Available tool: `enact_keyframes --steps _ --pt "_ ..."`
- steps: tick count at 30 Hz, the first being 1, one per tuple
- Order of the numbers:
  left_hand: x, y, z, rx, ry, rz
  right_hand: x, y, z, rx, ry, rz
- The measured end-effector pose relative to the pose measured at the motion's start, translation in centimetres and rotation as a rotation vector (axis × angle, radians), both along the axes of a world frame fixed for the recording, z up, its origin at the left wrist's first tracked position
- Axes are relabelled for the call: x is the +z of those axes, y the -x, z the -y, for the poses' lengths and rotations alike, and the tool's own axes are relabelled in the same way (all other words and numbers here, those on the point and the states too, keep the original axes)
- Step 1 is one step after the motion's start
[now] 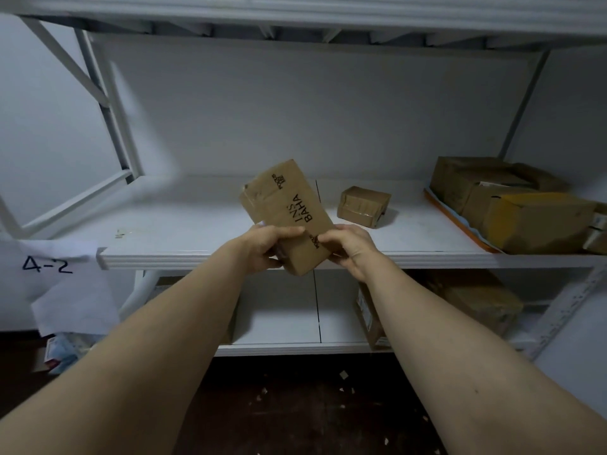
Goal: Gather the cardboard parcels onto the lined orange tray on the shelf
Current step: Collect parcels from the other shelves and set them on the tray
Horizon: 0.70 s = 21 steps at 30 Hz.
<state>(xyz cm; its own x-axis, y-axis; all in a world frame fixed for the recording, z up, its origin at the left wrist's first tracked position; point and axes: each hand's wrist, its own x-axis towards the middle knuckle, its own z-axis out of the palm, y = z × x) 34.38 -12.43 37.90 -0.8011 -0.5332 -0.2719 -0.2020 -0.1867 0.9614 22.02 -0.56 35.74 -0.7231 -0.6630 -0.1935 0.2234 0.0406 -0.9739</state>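
Note:
A flat cardboard parcel [286, 208] with black print is held tilted above the front edge of the white shelf [203, 224]. My left hand [267, 246] grips its lower left edge and my right hand [351, 247] grips its lower right corner. A small taped cardboard parcel [363, 206] lies on the shelf just right of the held one. At the far right the orange tray [441, 210] with a pale liner carries several cardboard parcels [512, 208], stacked close together.
The shelf's white uprights and diagonal brace [108, 119] stand at the left. A paper label marked 4-2 [49, 267] hangs at the left. The lower shelf holds more boxes [476, 300]. Scraps litter the dark floor [295, 405].

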Motion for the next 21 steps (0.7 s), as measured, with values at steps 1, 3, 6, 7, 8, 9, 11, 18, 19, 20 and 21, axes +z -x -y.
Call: enact_keyframes --steps 1,3,6,7,8,9,11,18,19,20,21 --pt "-0.3 -0.3 0.1 -0.053 -0.016 0.023 -0.2 0.0 -0.2 0.039 -0.051 -0.023" --pt "-1.1 -1.0 0.0 -0.185 -0.051 0.078 -0.6 0.0 -1.0 0.170 -0.147 -0.058" --pt "-2.2 -2.3 -0.6 -0.313 -0.129 0.112 -1.7 -0.6 -2.0 0.355 -0.301 -0.072" --pt "-2.5 -2.5 -0.8 -0.336 -0.150 0.133 -2.2 -0.7 -2.2 0.398 -0.378 -0.089" --pt "-3.0 -2.6 -0.8 -0.327 -0.154 0.175 -2.6 -0.8 -2.5 0.427 -0.453 -0.102" --pt "-3.5 -2.6 -0.8 -0.288 -0.130 0.237 -3.1 -0.8 -2.7 0.436 -0.518 -0.106" --pt "-5.0 -2.4 -0.5 -0.186 -0.010 0.416 -4.3 -0.9 -3.0 0.435 -0.606 -0.074" --pt "-11.4 0.7 -1.4 -0.248 0.236 0.765 -9.6 -0.8 -2.8 0.317 -0.726 -0.119" --pt "-12.2 1.3 -1.5 -0.281 0.250 0.775 -10.3 -0.7 -2.7 0.292 -0.716 -0.128" --pt "-13.0 2.2 -1.5 -0.315 0.262 0.779 -11.0 -0.4 -2.5 0.269 -0.722 -0.152" --pt "-13.7 3.0 -1.4 -0.342 0.279 0.772 -11.9 0.0 -2.3 0.241 -0.750 -0.188"
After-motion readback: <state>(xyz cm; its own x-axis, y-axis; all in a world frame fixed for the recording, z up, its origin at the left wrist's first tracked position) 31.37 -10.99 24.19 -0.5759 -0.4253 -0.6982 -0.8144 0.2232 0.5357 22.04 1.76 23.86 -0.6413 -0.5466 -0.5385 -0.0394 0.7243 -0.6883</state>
